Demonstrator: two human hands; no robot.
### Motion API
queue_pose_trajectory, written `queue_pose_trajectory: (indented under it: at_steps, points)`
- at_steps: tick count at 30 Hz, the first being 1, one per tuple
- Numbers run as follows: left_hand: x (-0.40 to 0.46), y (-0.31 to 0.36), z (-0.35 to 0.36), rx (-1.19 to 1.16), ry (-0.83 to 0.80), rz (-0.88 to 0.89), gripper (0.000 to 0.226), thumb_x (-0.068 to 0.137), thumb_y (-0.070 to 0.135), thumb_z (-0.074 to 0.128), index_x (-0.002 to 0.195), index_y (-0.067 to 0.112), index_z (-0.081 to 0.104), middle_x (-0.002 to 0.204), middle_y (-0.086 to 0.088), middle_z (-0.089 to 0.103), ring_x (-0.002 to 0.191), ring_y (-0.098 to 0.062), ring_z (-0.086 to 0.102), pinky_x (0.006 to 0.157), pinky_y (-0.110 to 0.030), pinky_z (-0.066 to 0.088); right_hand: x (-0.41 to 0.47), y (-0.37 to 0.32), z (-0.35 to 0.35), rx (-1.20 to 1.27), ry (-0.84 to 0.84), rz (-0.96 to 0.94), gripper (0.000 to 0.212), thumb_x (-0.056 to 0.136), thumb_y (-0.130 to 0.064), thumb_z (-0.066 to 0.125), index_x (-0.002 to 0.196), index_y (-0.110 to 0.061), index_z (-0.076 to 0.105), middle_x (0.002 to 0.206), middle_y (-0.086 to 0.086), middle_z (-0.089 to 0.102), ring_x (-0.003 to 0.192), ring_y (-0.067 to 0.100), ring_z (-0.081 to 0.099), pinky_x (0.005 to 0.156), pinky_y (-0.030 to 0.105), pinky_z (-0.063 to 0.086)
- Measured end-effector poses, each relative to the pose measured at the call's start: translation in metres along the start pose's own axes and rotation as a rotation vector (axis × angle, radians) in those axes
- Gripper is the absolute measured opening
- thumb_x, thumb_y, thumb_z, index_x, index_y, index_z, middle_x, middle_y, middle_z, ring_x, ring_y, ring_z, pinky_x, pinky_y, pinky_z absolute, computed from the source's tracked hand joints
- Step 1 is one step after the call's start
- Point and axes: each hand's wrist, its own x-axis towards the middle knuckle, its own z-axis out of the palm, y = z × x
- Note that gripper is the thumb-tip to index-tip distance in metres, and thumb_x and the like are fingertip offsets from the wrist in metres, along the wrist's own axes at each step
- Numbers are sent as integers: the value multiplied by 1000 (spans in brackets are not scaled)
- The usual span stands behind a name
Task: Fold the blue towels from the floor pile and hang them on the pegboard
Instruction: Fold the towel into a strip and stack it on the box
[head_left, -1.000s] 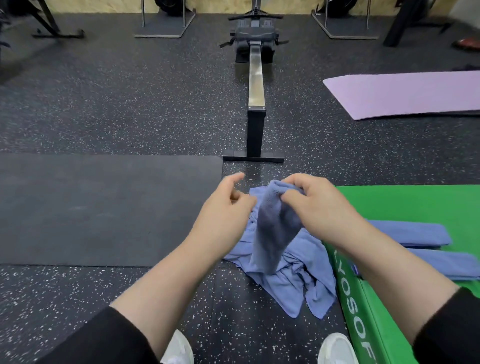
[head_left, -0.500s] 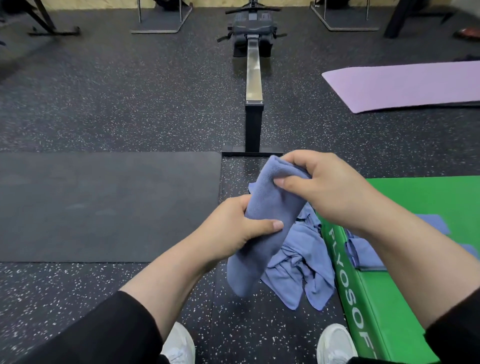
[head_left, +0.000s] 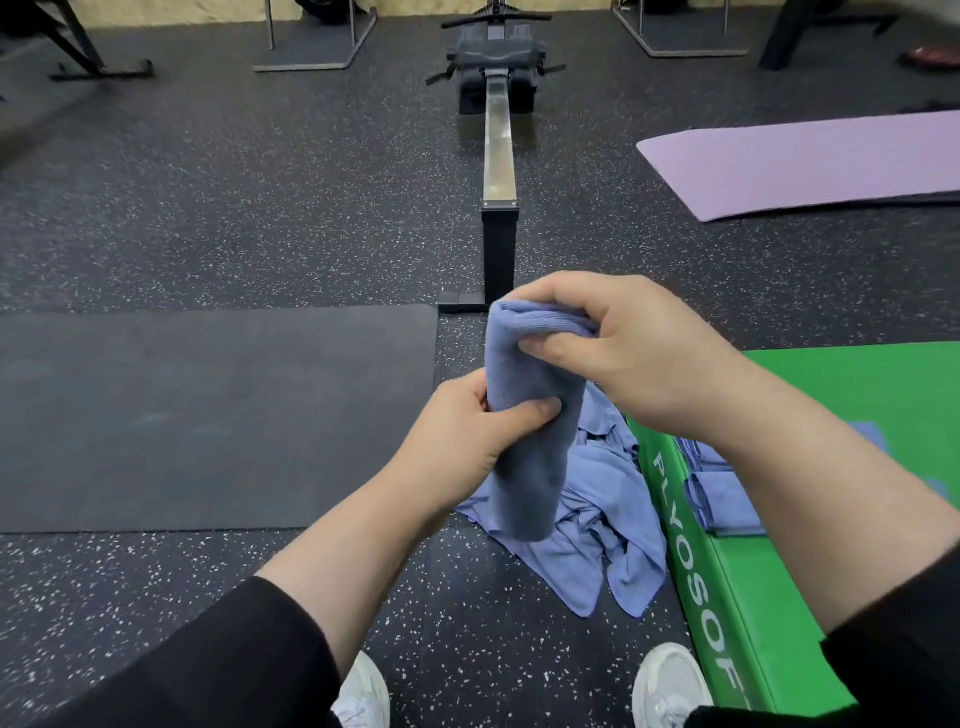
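A soft blue towel folded into a long narrow strip (head_left: 530, 415) hung above the rumpled blue towel pile on the floor (head_left: 597, 530), its top pinched by the right hand (head_left: 623, 353) and its middle gripped by the left hand (head_left: 467, 436). Folded blue towels on the green foam box to the right (head_left: 722, 493) were partly hidden behind the right forearm.

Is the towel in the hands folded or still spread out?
Folded. The blue towel hangs as a narrow layered strip, right hand pinching its doubled top, left hand gripping its middle.

Folded towels (head_left: 719, 486) half hidden behind right forearm (head_left: 810, 493).
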Motion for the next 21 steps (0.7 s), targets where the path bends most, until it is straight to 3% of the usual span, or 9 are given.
queue_pose_trajectory:
  at_steps: [4, 8, 12, 16, 21]
  points:
    - [4, 2, 4, 24, 86, 36, 14, 83, 21, 79, 93, 19, 70, 77, 12, 71, 70, -1, 59, 64, -20, 46, -1, -8, 0, -42, -3, -19, 18, 94, -13, 65, 105, -25, 73, 91, -14, 74, 84, -5, 63, 73, 10, 44]
    - [2, 1, 3, 3, 5, -13, 19, 77, 22, 82, 89, 10, 73, 83, 3, 76, 76, -11, 66, 76, -35, 52, 0, -11, -6, 10, 54, -46, 18, 95, -11, 64, 107, -21, 74, 95, -9, 75, 87, -1, 64, 79, 16, 47]
    - [0, -10, -1, 40, -110, -120, 25, 79, 20, 84, 102, 16, 75, 101, 0, 79, 104, -21, 73, 99, -48, 54, 0, -4, -19, 122, 211, -22, 16, 96, -13, 64, 105, -21, 74, 98, -6, 76, 90, 3, 65, 87, 26, 51]
    - [-4, -23, -6, 120, -193, -187, 27, 78, 15, 84, 103, 14, 74, 103, -2, 78, 105, -23, 72, 101, -49, 53, 0, 17, -30, 282, 353, 73, 15, 94, -23, 61, 102, -25, 74, 95, -5, 76, 89, 9, 67, 84, 38, 54]
    - [-15, -36, -13, 247, -248, -223, 37, 70, 29, 85, 103, 19, 73, 107, -3, 76, 107, -25, 70, 103, -48, 50, -3, 44, -42, 494, 445, 193, 14, 94, -24, 60, 91, -25, 74, 90, 2, 71, 86, 19, 62, 78, 44, 47]
